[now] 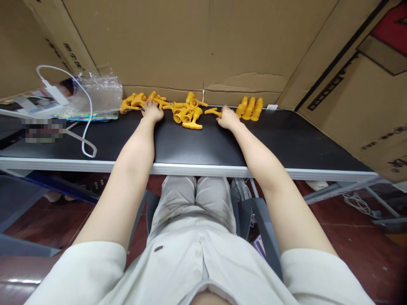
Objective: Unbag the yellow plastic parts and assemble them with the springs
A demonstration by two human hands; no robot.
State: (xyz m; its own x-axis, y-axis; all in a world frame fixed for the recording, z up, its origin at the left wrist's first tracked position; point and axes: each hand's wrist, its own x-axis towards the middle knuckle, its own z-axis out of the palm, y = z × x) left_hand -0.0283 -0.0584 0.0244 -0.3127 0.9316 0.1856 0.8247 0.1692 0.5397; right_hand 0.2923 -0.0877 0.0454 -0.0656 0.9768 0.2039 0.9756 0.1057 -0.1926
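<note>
My left hand rests against the left part of a heap of yellow plastic T-shaped handles, its fingers slightly spread over them. I cannot see a piece held firmly there. On the right, my right hand is closed around one end of a yellow T-shaped piece, whose narrow crossbar sticks out to the left. Between the hands lie more yellow pieces, some with hollow round ends; one handle lies nearest me. Just right of my right hand, several yellow pieces lie side by side in neat rows.
Cardboard walls enclose the black tabletop behind and at the right. A white cable, a clear plastic bag and colourful packets occupy the left side. A pale metal edge runs along the front.
</note>
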